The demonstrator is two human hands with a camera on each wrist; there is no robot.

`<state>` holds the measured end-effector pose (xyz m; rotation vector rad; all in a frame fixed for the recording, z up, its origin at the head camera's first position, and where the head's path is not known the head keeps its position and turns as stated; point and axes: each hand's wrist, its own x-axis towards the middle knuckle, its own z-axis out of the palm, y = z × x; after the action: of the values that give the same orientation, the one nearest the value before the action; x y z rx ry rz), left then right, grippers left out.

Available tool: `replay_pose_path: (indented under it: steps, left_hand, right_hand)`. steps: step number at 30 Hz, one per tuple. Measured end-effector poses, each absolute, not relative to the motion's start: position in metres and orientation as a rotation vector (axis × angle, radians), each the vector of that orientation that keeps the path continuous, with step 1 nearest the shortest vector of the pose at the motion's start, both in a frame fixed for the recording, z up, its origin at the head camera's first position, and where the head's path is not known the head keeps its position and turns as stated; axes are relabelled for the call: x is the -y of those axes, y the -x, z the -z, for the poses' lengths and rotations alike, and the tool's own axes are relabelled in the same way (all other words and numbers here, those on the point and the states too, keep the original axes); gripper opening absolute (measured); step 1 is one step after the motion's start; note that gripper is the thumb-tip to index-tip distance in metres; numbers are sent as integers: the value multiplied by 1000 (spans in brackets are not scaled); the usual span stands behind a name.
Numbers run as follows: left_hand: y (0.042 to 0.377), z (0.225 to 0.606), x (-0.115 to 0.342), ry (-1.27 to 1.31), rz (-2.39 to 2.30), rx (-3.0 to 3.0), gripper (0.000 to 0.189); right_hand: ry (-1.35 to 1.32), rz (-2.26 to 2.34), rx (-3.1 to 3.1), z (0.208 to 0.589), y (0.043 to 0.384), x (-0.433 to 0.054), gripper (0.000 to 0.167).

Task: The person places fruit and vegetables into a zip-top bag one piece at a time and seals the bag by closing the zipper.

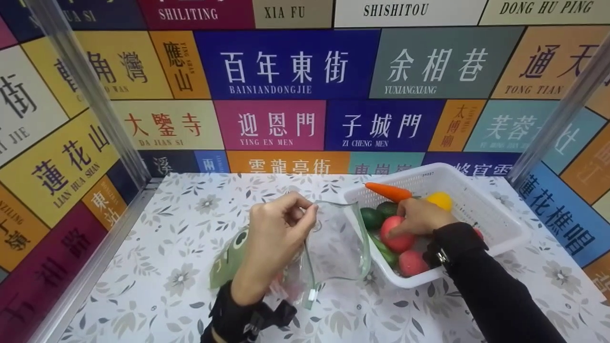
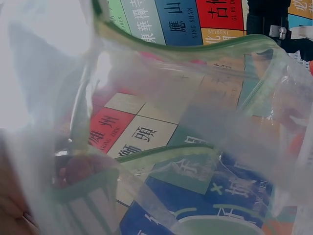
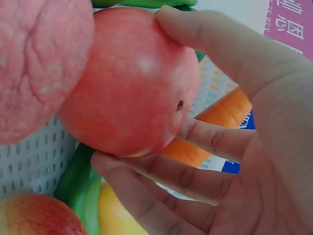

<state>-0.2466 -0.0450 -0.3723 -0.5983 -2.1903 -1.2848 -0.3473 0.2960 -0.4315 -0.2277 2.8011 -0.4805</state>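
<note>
My left hand (image 1: 279, 238) pinches the rim of a clear zip bag (image 1: 336, 243) with a green edge. The bag's mouth gapes open beside the basket, and the left wrist view looks through its film. In the white basket (image 1: 410, 281), my right hand (image 1: 424, 216) grips a smooth red apple (image 3: 132, 83), thumb on one side and fingers curled round the other. Against the apple lies a wrinkled pink ball (image 3: 39, 68). A carrot (image 1: 388, 192), dark green produce (image 1: 371, 219), a long green vegetable (image 1: 385, 252) and a yellow piece (image 1: 439, 201) lie around it.
Partly hidden behind my left forearm, a green printed bag (image 1: 224, 269) lies on the flower-patterned table (image 1: 181, 281). Walls of coloured name panels (image 1: 286, 66) enclose the table, with clear posts (image 1: 112, 119) at the corners.
</note>
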Motion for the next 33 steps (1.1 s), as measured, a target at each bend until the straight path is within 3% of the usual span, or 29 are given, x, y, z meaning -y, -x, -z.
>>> replay_pose_path:
  steps: [9,19,33]
  left_hand:
    - [246,371,46,585,1294,2196,9]
    - [244,370,47,557,1302,2206,9]
    - [246,370,48,554,1286,2200,9]
  right_hand:
    - [106,713,-2859,419,339,-309,65]
    - [23,1001,-2935,403,309,-315,84]
    - [123,1695,-2837,388,243,-268,57]
